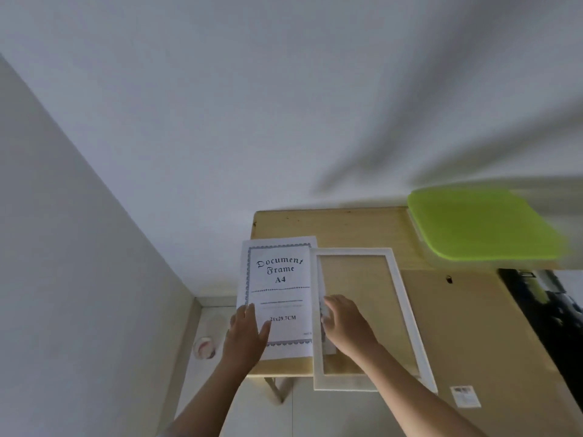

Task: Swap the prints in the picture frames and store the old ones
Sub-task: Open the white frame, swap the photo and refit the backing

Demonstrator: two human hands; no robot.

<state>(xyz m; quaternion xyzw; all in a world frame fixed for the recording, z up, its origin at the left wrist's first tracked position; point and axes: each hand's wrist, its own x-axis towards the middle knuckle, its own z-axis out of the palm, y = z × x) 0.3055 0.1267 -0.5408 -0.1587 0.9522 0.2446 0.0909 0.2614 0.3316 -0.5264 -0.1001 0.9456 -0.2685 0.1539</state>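
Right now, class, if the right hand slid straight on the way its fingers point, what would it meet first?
Probably the printed sheet. The right hand lies on the left side of the white frame, fingers pointing away and left, where that sheet lies close beside it.

A plain indoor room is shown, likely a home or small office corner; which one cannot be told. Bare white walls point(284, 105) are seen meeting at the left of the frame, above a light floor point(217, 392). A pale wooden bench point(347, 228) is set against the far wall at centre right, with a white picture frame point(400, 298) and a green-lidded plastic box point(479, 228) laid on it.
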